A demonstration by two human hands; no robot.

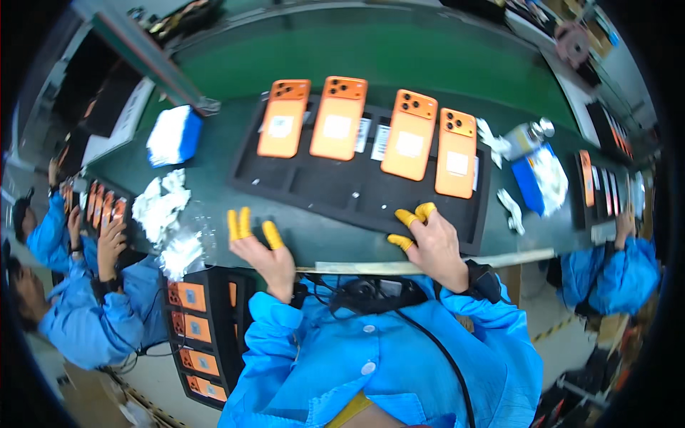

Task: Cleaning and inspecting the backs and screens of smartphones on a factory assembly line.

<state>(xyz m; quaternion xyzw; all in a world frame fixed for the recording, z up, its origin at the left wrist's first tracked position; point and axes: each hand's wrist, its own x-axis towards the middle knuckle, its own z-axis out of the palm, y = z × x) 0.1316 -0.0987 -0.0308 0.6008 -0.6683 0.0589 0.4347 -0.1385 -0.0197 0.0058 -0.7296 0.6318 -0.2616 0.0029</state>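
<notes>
A black foam tray lies slightly askew on the green bench in front of me. Several orange phones, camera side up, rest along its far part, each with a white label on its back. My left hand, wearing yellow finger cots, hovers by the bench's front edge, left of the tray's near side. Its fingers are spread and hold nothing. My right hand, also in yellow finger cots, is at the tray's near right part, fingers apart and empty. Whether those fingertips press on the tray, I cannot tell.
Crumpled white wipes and a blue wipe pack lie to the left. At right are another blue pack and a clear bottle. A second phone tray sits below the bench edge. Co-workers flank both sides.
</notes>
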